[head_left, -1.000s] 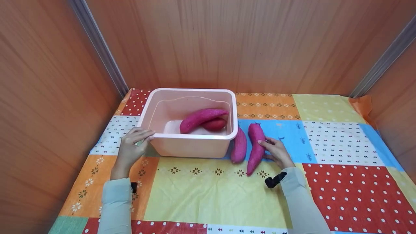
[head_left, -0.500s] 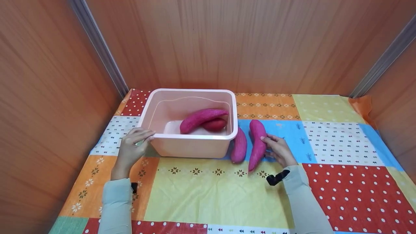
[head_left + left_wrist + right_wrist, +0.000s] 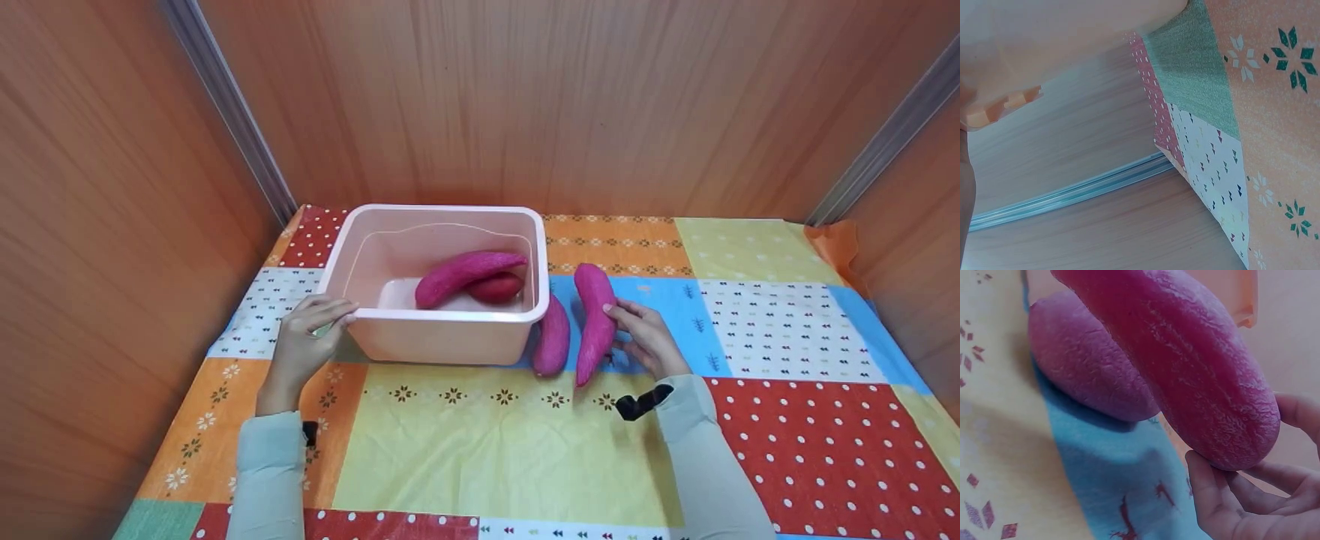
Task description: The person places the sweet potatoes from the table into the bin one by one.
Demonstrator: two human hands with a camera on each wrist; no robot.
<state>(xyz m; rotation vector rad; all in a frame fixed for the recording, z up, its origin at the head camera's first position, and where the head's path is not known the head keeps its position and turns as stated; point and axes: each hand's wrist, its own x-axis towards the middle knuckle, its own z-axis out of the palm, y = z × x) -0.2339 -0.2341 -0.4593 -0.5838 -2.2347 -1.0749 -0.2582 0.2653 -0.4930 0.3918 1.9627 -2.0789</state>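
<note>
A pale pink plastic bin (image 3: 442, 337) stands left of centre in the head view. My left hand (image 3: 306, 341) grips its near left corner by the rim. Inside lie a long purple sweet potato (image 3: 461, 277) and a rounder red one (image 3: 497, 288), partly covered by it. My right hand (image 3: 646, 337) holds another long sweet potato (image 3: 595, 319) between thumb and fingers, a little above the cloth. Between this one and the bin, a further sweet potato (image 3: 553, 341) rests on the cloth against the bin's right side. The right wrist view shows the fingers (image 3: 1202, 481) around the held sweet potato's end.
A patchwork-print cloth (image 3: 487, 450) covers the table. Wooden panels (image 3: 525, 97) enclose the back and both sides, with metal strips (image 3: 232, 112) at the corners. An orange flap of cloth (image 3: 836, 251) bunches at the far right corner.
My right hand has lifted the sweet potato from the cloth and moved it slightly away from me. The left hand and the bin stay in place.
</note>
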